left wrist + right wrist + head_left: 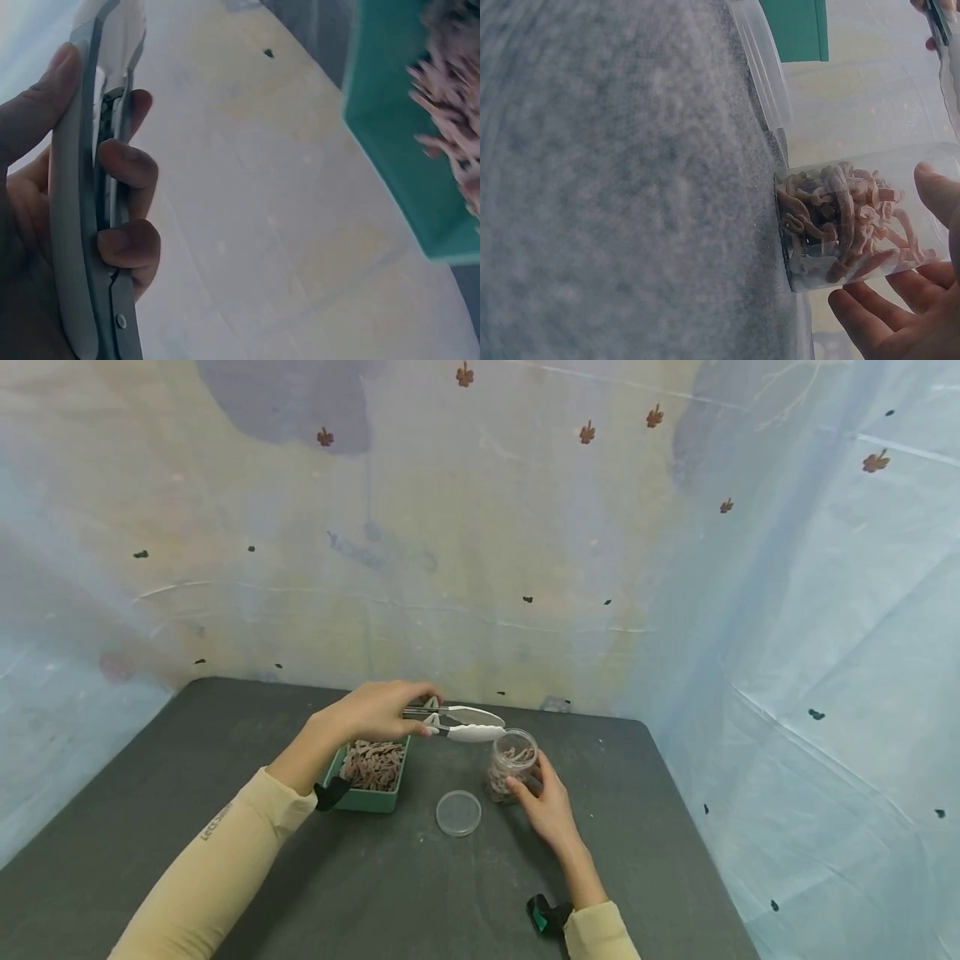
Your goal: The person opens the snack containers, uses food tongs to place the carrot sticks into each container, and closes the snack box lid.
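My left hand point(378, 710) grips a pair of tongs point(472, 732) with white tips, its fingers wrapped round the handles in the left wrist view. The tips point right and reach the rim of a clear jar point(501, 783); whether they touch it I cannot tell. Around that jar, which stands upright on the table, curls my right hand point(551, 806), thumb on the near side. Brownish-pink strips point(847, 217) fill much of the jar. Below my left wrist sits a green container point(367, 802) heaped with similar strips point(372, 766).
A round clear lid point(458, 813) lies on the dark table point(465, 902) between the container and the jar. Pale patterned sheeting point(450, 527) rises behind the table and along its right side.
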A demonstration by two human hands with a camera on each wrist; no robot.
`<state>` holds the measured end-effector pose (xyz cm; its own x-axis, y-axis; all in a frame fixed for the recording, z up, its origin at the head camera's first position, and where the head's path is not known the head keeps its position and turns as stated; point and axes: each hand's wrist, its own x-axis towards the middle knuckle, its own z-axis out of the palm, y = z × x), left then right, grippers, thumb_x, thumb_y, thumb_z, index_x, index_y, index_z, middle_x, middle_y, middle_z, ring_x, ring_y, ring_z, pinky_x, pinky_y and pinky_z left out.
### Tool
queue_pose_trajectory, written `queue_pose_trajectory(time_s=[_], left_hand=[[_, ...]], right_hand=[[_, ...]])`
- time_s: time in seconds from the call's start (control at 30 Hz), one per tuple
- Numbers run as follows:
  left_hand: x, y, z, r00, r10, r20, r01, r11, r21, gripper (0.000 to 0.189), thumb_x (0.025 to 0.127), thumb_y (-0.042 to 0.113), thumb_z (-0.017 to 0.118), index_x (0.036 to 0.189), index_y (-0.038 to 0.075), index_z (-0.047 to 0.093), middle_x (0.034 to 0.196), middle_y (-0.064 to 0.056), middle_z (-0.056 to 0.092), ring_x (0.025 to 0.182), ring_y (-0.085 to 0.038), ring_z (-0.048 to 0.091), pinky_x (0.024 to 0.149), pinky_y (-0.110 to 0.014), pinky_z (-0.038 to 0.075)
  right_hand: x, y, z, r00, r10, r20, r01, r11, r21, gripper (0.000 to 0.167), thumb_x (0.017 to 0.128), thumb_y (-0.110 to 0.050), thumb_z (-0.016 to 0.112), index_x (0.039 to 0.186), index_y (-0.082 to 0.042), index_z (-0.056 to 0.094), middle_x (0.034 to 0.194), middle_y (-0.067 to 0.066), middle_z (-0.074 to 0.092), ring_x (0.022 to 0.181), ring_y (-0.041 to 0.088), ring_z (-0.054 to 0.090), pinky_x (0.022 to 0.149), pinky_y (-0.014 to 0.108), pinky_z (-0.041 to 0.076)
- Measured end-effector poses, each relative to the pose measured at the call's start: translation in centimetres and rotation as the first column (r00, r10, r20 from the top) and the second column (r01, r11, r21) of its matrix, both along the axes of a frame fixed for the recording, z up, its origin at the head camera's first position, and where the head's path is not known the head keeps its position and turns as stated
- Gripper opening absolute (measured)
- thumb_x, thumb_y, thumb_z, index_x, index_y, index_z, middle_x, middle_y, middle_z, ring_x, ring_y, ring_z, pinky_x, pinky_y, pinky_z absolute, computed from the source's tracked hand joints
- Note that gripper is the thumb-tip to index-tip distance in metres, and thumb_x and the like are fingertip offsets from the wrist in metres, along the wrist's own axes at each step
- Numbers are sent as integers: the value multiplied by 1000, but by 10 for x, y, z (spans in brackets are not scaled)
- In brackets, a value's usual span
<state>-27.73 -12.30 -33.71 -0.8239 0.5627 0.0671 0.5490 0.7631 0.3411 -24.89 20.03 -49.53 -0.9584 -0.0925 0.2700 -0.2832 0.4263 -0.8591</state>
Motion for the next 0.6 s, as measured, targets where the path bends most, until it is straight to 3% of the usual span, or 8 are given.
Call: queue_pose_trajectory(time_s=[0.17, 0.33, 0.6], left_hand=[[6, -23, -5, 999, 39, -26, -39, 999, 1, 55, 98, 44, 73, 147, 28, 55, 141, -3, 62, 126, -27, 62, 97, -58, 51], [15, -49, -7, 996, 72, -49, -74, 997, -28, 59, 96, 47, 74, 148, 25, 54, 140, -5, 63, 121, -29, 65, 90, -56, 54], [26, -90, -13, 990, 119, -70, -125, 987, -96, 58, 94, 44, 78, 143, 19, 57, 136, -10, 66, 84, -15, 67, 72, -45, 54]], right_hand=[[1, 1, -1, 1000, 0, -7, 0, 1000, -7, 78, 98, -24, 77, 161, -5, 34, 155, 23, 46, 139, 43, 51, 106, 53, 50], [2, 0, -1, 1000, -10, -4, 10, 1000, 0, 80, 98, -26, 77, 162, -6, 34, 156, 22, 46, 139, 42, 51, 106, 52, 50], [6, -3, 5, 1000, -19, 1, 19, 1000, 1, 84, 98, -27, 76, 164, -8, 28, 157, 23, 44, 141, 42, 49, 106, 52, 50]])
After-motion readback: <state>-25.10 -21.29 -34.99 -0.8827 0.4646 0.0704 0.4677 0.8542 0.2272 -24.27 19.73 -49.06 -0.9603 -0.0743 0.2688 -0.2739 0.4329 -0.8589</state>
